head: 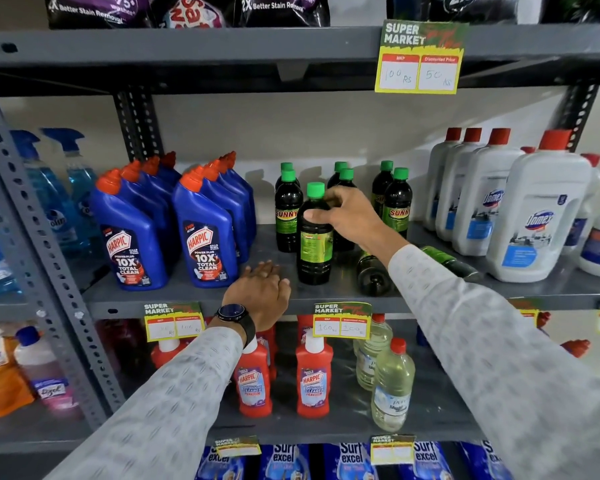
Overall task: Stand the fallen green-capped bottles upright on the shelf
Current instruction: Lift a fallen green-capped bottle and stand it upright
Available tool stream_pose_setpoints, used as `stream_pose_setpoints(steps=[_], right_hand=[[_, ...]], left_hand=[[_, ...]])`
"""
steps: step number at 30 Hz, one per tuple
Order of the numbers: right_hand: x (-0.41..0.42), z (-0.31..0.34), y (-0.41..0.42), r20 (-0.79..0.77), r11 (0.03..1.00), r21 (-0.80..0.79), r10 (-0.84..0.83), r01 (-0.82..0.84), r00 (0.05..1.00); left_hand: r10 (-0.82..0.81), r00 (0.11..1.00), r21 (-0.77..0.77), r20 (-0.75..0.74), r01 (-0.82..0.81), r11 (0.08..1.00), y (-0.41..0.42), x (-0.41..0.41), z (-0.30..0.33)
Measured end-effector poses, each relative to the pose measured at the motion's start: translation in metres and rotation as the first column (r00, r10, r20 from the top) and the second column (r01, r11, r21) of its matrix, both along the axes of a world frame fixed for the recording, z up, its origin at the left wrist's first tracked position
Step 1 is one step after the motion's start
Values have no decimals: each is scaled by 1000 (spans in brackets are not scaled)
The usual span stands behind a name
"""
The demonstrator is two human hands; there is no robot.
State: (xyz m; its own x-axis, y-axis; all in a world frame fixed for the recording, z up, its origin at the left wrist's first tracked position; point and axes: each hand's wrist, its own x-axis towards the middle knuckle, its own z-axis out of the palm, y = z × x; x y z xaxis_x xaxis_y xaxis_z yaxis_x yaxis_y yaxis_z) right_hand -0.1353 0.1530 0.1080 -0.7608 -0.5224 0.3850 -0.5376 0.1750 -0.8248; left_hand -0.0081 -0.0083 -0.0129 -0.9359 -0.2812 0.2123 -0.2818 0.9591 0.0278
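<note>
Gripping a dark upright green-capped bottle (314, 233), right hand (350, 216); left hand (260, 292) flat, empty.

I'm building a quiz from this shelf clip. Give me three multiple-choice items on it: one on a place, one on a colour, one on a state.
1. Where does the left hand rest?
A. on the shelf edge
B. on a Harpic bottle
C. on a price tag

2. What colour is the cap on the dark bottle under the right hand?
A. red
B. green
C. blue

3. How is that bottle standing?
A. lying flat
B. upside down
C. upright

Answers: 1 A, the palm lies flat on the grey ledge. 2 B, its cap is bright green. 3 C, its base sits on the shelf with the cap up, while two fallen bottles lie beside it.
</note>
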Motion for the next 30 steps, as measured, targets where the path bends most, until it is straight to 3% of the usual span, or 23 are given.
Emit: stream_pose_setpoints(steps=[3,6,10,12,24,30], right_hand=[[8,-6,-2,-118,984,1,-175,176,978],[8,-7,1,-174,976,30,-206,214,963],[3,0,8,51,999,-15,32,-32,998],[0,-1,10,75,995,-24,100,-98,992],[11,-4,2,-208,969,58,-224,240,952],[16,-6,0,-260,956,85,-252,282,932]], left_hand=[[2,1000,-2,0,-2,1000,-1,0,0],[-2,1000,-21,12,2,1000,-1,0,-1],[13,1000,1,-11,-13,1000,-2,-2,-1],[14,1000,5,-13,-14,1000,-1,-2,0],[10,1000,19,12,-10,1000,2,1,3],[0,1000,47,8,-1,999,1,4,4]])
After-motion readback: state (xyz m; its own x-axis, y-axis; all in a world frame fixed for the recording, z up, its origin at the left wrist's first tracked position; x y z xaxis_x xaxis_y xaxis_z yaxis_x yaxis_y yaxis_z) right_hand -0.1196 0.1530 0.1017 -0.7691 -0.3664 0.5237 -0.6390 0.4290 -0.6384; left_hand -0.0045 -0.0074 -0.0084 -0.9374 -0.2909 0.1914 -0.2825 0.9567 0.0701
